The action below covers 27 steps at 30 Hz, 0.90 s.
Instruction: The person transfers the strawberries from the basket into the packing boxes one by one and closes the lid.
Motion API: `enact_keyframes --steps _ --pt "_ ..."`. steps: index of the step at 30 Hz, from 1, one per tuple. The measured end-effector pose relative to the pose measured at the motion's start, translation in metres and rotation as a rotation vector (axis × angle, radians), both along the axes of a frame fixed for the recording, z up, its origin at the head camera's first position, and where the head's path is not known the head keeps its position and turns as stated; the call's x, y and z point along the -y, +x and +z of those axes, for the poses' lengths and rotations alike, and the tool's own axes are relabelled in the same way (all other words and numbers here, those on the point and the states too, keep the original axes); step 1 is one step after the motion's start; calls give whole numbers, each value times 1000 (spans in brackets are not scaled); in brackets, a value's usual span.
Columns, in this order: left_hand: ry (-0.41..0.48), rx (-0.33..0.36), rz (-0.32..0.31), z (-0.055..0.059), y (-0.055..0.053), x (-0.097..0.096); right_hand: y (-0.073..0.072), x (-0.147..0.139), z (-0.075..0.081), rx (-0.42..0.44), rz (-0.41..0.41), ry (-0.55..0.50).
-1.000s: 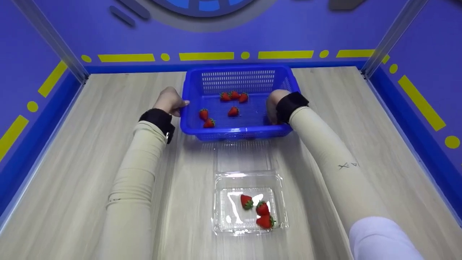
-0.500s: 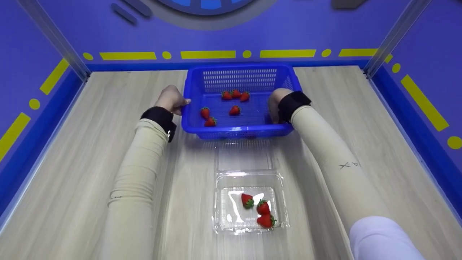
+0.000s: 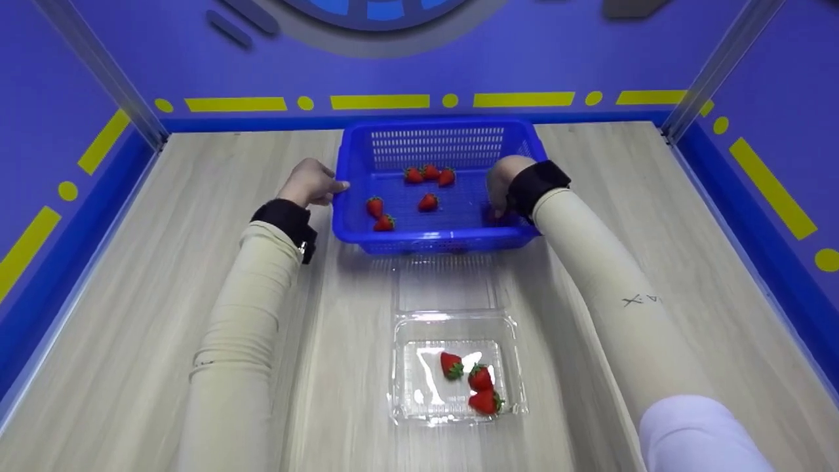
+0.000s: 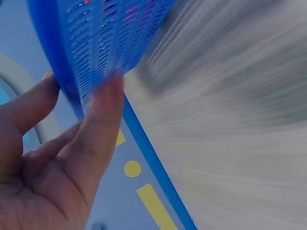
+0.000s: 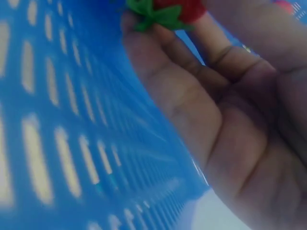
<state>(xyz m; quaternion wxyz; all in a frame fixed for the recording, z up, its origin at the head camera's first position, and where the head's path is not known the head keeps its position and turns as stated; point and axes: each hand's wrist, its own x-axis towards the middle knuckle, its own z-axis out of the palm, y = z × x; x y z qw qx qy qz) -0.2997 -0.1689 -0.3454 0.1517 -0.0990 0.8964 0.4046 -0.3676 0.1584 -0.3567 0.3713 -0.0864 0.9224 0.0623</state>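
The blue plastic basket stands at the back of the table with several strawberries spread on its floor. At its left side, my left hand holds the rim, thumb over the edge; the left wrist view shows fingers against the slotted outer wall. My right hand reaches inside the basket near its right wall. In the right wrist view its fingers are curled about a strawberry with green leaves, partly cut off by the frame's top. An open clear plastic clamshell box in front holds three strawberries.
The clamshell's lid lies folded back toward the basket's front. Blue panels with yellow marks wall in the wooden table at the back and both sides.
The right hand shifts slightly inside the basket, and a bit of red now shows beneath its fingers. The left hand stays at the rim. The whole head view drifts slightly.
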Motion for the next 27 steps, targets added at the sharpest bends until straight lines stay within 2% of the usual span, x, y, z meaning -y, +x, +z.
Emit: enact_keyframes --steps 1,3,6,9,12,15,20,24,27 --pt "-5 -18 -8 0 1 0 0 -2 2 -13 34 -16" --pt "-18 -50 -19 1 2 0 -1 -5 7 -22 26 -86" --pt "10 -107 -16 7 3 1 -2 -8 16 -60 46 -206" --pt "55 -179 -24 21 6 3 -3 -9 29 -157 128 -288" --pt "83 -245 -47 42 13 3 1 -9 46 -292 191 -378" --pt "99 -280 -83 64 21 0 13 -11 65 -401 211 -479" --pt "92 -286 -138 94 42 -4 40 -16 92 -537 228 -634" --pt "73 -315 -167 109 63 -9 67 -21 104 -626 260 -736" --pt "67 -358 -194 114 82 -12 87 -24 108 -676 329 -790"
